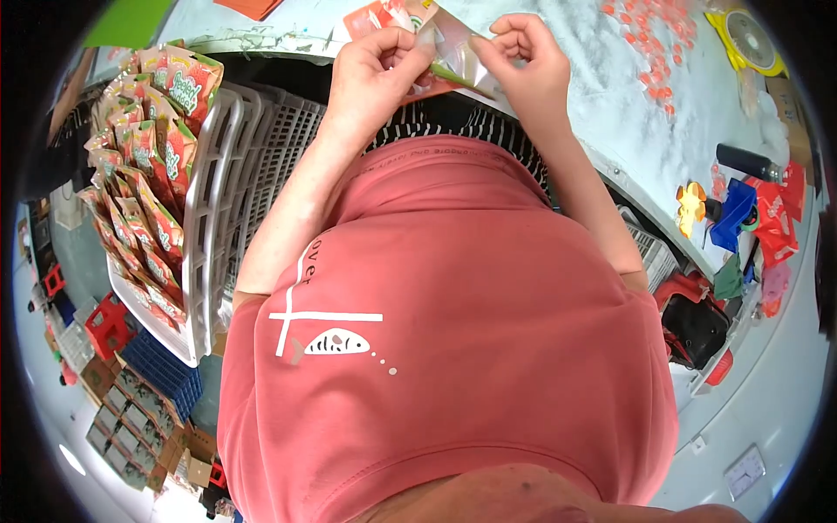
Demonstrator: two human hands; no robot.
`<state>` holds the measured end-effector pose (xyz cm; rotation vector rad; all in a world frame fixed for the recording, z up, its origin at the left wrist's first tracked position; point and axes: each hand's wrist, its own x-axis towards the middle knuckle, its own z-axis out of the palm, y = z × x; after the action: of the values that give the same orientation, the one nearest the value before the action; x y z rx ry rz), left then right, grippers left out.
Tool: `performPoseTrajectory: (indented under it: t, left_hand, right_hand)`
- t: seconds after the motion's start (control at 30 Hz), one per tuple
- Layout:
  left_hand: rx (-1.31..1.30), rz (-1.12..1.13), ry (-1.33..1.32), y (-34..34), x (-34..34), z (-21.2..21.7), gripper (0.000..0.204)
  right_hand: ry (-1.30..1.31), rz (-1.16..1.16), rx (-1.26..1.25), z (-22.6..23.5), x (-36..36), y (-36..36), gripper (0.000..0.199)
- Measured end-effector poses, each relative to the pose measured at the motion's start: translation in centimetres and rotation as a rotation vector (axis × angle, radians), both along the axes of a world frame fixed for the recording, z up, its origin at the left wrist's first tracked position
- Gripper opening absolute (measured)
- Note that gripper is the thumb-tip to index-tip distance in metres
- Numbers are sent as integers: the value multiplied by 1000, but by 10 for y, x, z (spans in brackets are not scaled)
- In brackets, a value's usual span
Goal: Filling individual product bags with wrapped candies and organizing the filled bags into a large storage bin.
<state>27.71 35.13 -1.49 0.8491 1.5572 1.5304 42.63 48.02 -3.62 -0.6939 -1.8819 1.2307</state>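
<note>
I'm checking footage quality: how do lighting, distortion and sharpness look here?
Head view: strong fisheye bending, corners gone black, the tabletop's front edge bowed; head view: bright light, a silvery sheen on the pouch held in the left hand; head view: shirt's fish print reads crisply.

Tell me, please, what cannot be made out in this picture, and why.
Head view:
Pouch: far end cut off by the top edge; left hand covers part.
Right hand: its own fingers hide whether it grips the pouch.
Orange sheet: cut off by the top edge.
Wall clock: too small to read the time.
</note>
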Motion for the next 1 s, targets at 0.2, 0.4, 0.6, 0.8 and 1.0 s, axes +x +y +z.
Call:
performPoseTrajectory:
  t: [0.2, 0.4, 0.6, 0.8, 1.0]
  left_hand:
    - [-15, -26, -126, 18, 13, -5, 8]
    - [-89, -86, -142, 36, 23, -8, 9]
    - [-150, -192, -139, 55, 36, -16, 15]
    - [-190, -307, -83, 69, 48, -24, 13]
    - [-179, -343, 25, 73, 57, -29, 13]
  right_hand:
    - [-71, 27, 1009, -8, 9, 3, 29]
    - [-366, 79, 542, -17, 23, 10, 20]
    - [-181, 442, -904, 21, 47, 14, 21]
    - [27, 296, -1090, -5, 77, 18, 25]
    - [295, 85, -939, -7, 68, -1, 36]
